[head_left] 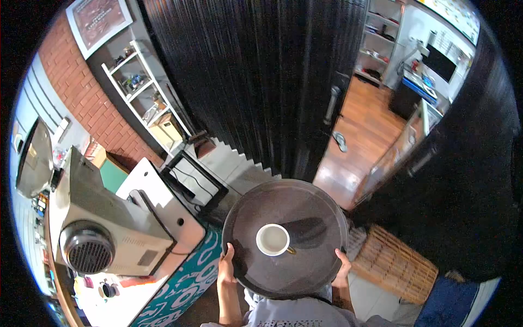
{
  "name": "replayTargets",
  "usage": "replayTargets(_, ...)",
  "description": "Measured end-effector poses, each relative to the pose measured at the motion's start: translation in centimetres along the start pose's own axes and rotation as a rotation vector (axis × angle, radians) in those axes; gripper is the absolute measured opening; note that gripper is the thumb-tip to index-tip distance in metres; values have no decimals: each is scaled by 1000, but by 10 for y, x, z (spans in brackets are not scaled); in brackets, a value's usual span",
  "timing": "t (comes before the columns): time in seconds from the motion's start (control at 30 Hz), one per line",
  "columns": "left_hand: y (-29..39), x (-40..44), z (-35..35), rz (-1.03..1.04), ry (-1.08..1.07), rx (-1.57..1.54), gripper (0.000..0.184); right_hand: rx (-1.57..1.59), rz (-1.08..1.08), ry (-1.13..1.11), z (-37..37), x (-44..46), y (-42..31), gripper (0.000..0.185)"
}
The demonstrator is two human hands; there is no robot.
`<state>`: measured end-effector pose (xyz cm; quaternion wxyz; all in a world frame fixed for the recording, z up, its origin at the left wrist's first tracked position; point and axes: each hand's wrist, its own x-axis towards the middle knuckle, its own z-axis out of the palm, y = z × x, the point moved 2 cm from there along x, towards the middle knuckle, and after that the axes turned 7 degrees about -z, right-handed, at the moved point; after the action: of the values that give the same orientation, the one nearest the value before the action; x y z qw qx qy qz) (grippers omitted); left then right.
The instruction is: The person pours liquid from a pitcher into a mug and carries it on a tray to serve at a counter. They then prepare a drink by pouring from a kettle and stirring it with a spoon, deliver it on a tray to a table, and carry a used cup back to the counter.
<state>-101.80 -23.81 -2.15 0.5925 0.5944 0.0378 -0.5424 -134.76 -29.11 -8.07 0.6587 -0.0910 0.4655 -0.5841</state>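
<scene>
A round dark serving tray (256,201) is held level in front of my body at the bottom middle. On it, a little left of centre, stands a white cup (273,240) with a gold handle pointing to the lower right. My left hand (227,264) is closed on the tray's left rim, the thumb lying over the edge. At the opposite rim, my right hand (342,268) grips the tray the same way. The fingers beneath the tray are hidden from above.
A beige machine (117,223) with a round black vent stands on a white counter (188,231) at left. Ahead is a black folding partition (256,82), with a wood-floored doorway (362,120) to its right. A wicker piece (395,264) lies at lower right. White shelves (144,90) stand further back.
</scene>
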Motion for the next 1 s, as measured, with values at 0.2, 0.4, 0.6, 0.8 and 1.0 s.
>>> replayTargets(0.2, 43, 77, 75, 56, 39, -148, 51, -303, -38, -208, 121, 147, -57, 43)
replayTargets(0.4, 93, 138, 118, 134, 193, -361, 59, -630, -200, -318, 232, 260, -67, 43)
replayTargets(0.6, 164, 193, 132, 55, 522, -398, 65, -987, -383, -671, 374, 319, -39, 34)
replayTargets(0.8, 233, 281, 107, 61, 610, -444, 54, -1058, -479, -895, 512, 376, 21, 43)
replayTargets(1.0, 308, 330, 85, 120, 685, -492, 34, -1116, -603, -1028, 624, 414, 89, 35)
